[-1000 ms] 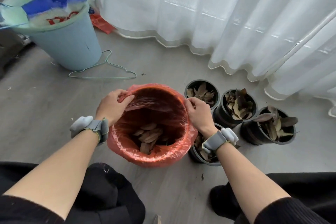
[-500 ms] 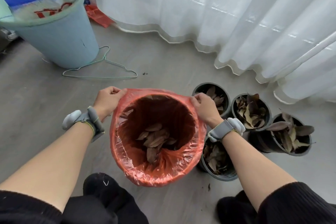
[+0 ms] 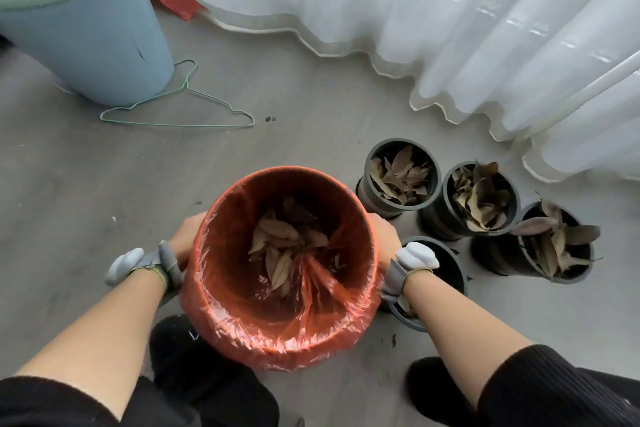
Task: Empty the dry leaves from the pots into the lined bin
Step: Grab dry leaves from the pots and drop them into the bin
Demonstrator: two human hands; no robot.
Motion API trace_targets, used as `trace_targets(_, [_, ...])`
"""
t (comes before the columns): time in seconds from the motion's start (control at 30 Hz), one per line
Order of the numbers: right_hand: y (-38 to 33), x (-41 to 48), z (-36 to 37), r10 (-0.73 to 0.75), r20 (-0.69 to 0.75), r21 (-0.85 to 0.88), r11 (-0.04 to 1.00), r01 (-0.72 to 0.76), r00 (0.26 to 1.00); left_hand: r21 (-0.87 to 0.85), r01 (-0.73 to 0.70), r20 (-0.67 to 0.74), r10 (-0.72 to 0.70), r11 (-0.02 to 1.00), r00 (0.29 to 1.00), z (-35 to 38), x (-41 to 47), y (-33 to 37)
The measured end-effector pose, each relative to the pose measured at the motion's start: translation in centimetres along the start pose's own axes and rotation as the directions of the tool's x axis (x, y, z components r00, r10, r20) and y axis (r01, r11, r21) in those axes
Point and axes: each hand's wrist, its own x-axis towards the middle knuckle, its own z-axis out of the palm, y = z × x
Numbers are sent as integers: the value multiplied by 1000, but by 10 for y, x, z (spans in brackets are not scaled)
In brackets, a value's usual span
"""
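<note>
Floor (image 3: 311,107): four pots (image 3: 367,194); left hand (image 3: 185,236), right hand (image 3: 386,236) both grip one lined bin (image 3: 277,350).

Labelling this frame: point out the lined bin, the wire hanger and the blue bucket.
lined bin (image 3: 277,354), head view, liner-covered near wall.
wire hanger (image 3: 180,124), head view, bottom bar.
blue bucket (image 3: 86,45), head view, side wall.

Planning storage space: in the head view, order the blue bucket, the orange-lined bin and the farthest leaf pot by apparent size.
1-2. orange-lined bin and blue bucket: alike; bin nearer, bucket cropped, so unranked.
3. farthest leaf pot, smallest.
</note>
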Motion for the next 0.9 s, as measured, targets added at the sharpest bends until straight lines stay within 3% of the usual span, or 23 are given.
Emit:
trace_targets(0.1, [9,0,-14,-204,-54,-19,979,203,978,-116,16,-38,-21,993,999,-17,3,3])
trace_targets(0.17, [20,0,-25,-247,-166,46,965,258,955,-163,-44,-120,25,986,992,-27,-4,21])
trace_targets(0.27, [39,-19,-43,-162,-347,265,928,262,924,-146,-208,-248,168,967,954,-29,-22,52])
trace_targets(0.37, [75,-37,-48,-97,-396,295,928,226,913,-38,-357,-223,340,933,914,-12,-42,61])
trace_targets(0.47, [115,-59,-38,-73,-329,266,949,167,941,262,-384,-223,443,885,868,12,-68,45])
trace_targets(0.53, [131,-67,-25,-74,-235,268,954,138,969,379,-342,-305,466,860,831,21,-75,31])
trace_targets(0.73, [157,-71,-1,-309,-11,-23,951,308,951,436,-282,-440,476,854,761,38,-85,18])
trace_targets(0.9, [147,-53,12,-365,52,-216,905,367,930,480,-271,-468,505,834,725,42,-82,17])
